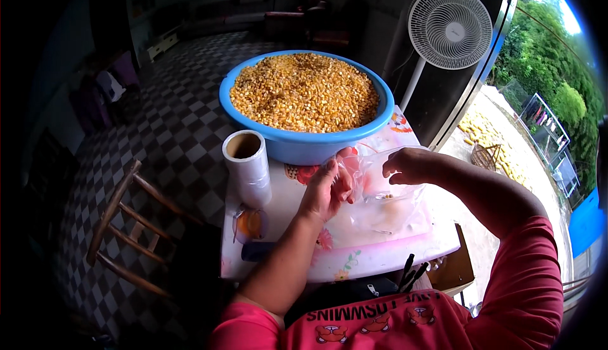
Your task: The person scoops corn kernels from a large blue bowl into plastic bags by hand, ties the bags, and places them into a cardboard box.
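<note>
A clear plastic bag (380,214) lies over the front of the table, with a few kernels showing through it. My left hand (328,191) pinches the bag's left side near its upper end. My right hand (405,165) is at the bag's upper right, its fingers curled downward; whether anything sits inside them is hidden. Just beyond both hands stands a wide blue basin (297,150) heaped with dried corn kernels (304,93). Left of my left hand, a roll of clear plastic bags (252,179) stands upright on the table.
The flowered tabletop (304,255) carries a small round container with something orange (249,223) at its left. A wooden chair (126,223) stands to the left. A white fan (451,30) is at the far right, by a doorway with corn cobs (487,134) and a basket (486,157) outside.
</note>
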A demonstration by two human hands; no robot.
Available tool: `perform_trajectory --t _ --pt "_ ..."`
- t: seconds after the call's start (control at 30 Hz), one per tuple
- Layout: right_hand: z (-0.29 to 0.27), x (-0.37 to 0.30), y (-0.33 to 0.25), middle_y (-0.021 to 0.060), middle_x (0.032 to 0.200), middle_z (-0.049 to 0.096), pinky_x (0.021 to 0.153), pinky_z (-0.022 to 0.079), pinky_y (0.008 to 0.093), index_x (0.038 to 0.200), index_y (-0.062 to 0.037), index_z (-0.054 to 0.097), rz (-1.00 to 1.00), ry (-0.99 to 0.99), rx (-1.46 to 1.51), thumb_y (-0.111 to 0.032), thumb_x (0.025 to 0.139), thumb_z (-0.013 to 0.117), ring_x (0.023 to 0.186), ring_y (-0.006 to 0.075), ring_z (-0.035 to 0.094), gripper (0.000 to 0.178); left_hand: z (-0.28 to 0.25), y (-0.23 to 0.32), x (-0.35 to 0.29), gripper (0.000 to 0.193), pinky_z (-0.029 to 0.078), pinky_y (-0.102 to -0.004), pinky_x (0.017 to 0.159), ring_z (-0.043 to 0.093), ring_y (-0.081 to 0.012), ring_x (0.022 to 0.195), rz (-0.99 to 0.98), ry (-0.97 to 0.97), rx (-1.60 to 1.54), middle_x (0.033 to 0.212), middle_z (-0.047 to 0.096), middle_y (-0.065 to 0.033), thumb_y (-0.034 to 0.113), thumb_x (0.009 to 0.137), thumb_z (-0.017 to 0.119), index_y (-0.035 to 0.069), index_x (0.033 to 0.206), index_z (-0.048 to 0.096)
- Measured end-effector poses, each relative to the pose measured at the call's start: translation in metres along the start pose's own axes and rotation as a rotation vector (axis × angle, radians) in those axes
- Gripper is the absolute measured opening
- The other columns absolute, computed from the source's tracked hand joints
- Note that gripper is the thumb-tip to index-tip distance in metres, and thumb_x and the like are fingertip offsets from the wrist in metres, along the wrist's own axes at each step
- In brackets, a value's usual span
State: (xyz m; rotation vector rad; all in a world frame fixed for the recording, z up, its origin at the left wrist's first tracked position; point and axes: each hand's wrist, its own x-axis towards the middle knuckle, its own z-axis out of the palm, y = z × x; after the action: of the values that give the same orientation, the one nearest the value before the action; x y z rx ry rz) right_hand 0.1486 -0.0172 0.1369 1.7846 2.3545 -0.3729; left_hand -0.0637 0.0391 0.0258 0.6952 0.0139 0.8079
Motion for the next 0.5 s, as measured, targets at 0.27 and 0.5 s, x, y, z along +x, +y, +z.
perform_trajectory --t 0.27,0.5 --pt "-0.069 0.057 -0.028 0.0082 0.063 0.058 0.048 0.047 0.0258 0.078 -0.0011 0.059 -0.022 0.318 0.636 -0.011 0.086 0.053 0.05 0.0133 0.058 0.014 -0.003 0.002 -0.002 0.052 0.047 -0.0282 0.048 0.046 -0.0094 0.048 0.021 -0.023 -0.006 0.064 0.054 -0.0026 0.045 0.091 0.048 0.008 0.127 0.044" --pt "-0.057 0.15 -0.011 0.0192 0.084 0.064 0.066 0.053 0.0362 0.104 -0.0031 0.06 0.109 0.286 -0.245 -0.022 0.088 0.05 0.081 0.0296 0.064 0.027 -0.003 0.0 0.004 0.054 0.044 -0.027 0.047 0.044 -0.0092 0.047 0.007 -0.055 0.025 0.062 0.052 -0.0015 0.046 0.091 0.049 0.007 0.129 0.043"
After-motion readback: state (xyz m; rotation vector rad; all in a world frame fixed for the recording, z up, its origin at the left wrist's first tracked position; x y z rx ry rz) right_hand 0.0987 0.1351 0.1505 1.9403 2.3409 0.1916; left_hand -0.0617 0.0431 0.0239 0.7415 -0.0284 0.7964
